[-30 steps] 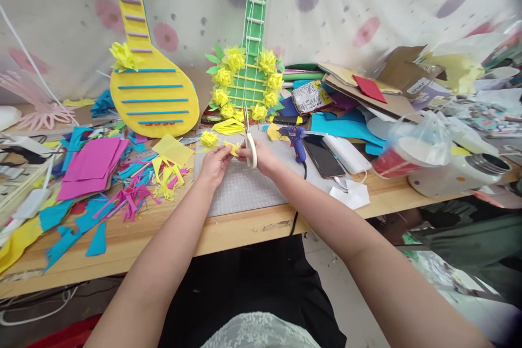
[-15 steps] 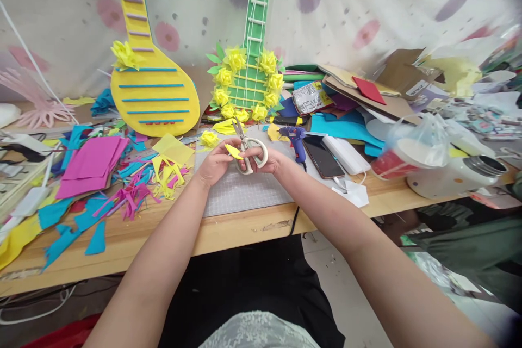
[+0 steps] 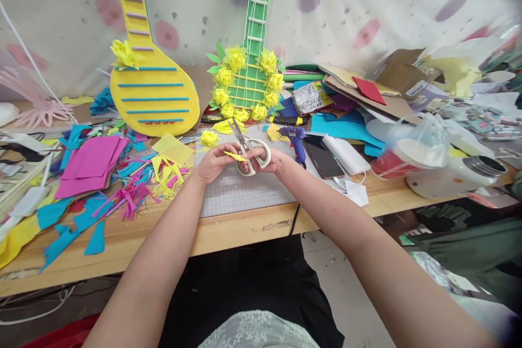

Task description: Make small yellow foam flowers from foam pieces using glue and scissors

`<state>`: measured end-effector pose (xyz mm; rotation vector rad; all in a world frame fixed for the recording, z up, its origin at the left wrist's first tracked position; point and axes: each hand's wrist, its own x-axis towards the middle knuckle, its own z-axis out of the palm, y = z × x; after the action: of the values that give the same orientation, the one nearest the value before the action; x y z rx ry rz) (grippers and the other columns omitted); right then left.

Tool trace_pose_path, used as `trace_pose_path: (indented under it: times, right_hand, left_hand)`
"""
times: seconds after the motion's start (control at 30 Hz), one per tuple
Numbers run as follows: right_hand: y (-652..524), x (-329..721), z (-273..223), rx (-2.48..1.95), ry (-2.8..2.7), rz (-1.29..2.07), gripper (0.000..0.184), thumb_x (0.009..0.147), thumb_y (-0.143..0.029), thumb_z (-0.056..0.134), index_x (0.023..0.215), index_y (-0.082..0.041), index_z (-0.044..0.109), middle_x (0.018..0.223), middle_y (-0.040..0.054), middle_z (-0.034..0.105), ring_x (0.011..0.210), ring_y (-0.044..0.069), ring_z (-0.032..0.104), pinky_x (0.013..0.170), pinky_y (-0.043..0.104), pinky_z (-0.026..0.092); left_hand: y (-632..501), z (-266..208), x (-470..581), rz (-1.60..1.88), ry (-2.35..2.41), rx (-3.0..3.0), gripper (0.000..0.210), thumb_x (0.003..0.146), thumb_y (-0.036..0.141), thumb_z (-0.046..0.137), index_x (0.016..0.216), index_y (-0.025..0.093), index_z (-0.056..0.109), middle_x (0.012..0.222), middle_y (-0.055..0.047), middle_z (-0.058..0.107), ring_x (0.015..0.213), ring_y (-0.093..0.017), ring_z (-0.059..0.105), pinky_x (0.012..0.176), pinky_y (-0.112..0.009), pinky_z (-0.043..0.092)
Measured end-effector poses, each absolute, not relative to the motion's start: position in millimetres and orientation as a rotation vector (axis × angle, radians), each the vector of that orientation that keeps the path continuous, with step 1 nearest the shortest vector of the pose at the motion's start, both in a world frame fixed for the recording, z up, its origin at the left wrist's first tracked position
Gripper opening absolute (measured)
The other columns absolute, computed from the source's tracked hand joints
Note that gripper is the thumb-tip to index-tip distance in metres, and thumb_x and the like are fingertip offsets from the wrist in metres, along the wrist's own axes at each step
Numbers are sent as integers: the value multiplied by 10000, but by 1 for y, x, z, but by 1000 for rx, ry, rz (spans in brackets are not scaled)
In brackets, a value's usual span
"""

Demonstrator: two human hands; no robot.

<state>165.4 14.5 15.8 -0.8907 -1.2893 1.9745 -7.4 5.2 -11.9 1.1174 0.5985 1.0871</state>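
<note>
Yellow piece (image 3: 235, 156) is held between the two hands, over the gray cutting mat (image 3: 240, 196). Left hand (image 3: 211, 167): fingers nearly closed, pinching the piece. Right hand (image 3: 268, 161): fingers curled, scissors (image 3: 243, 145) hooked on them by the handles, fingertips also at the piece. Judged good practice: pinch lightly, since thin stuff probably creases easily; let the fingertips do the work and keep the scissors well hooked, blades directed away from the left hand. Compared with half a second ago: the piece then showed a broader face, now looks thin, nearly edge-on; blades lean slightly further left; loose yellow flower (image 3: 209, 138) and glue gun (image 3: 297, 144) appear unmoved
</note>
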Motion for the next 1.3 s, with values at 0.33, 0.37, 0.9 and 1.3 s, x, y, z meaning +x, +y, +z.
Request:
trace_pose_path:
  times: [0.33,0.37,0.9,1.3]
  right_hand:
    - [19,177,15,-1014,-1250,1941,319,645,-353,751,798,-149,560,689,21,637,621,114,599,622,258,504]
    - [19,178,16,-1020,-1304,1835,322,642,-358,751,798,-148,563,713,22,638,638,111,598,634,253,498]
    - [21,155,3,-1213,-1458,1308,383,512,-227,747,751,-196,448,687,-53,540,608,82,517,615,244,443]
    - [17,177,3,-1289,-1775,1137,389,654,-492,676,756,-198,441,665,-47,482,605,91,440,566,238,359]
  left_hand:
    - [7,-12,-1,1181,858,930,98,535,114,710,621,151,678,732,-31,670,774,-155,592,824,-292,410]
    - [7,-12,0,1173,892,905,84,540,112,700,612,147,675,711,-32,669,751,-153,591,809,-292,413]
    - [3,-7,9,1161,946,711,170,544,170,759,619,146,608,668,-2,624,653,-100,579,711,-252,463]
    - [5,-11,16,1383,909,572,122,633,150,735,669,130,620,684,-3,647,657,-90,606,808,-298,500]
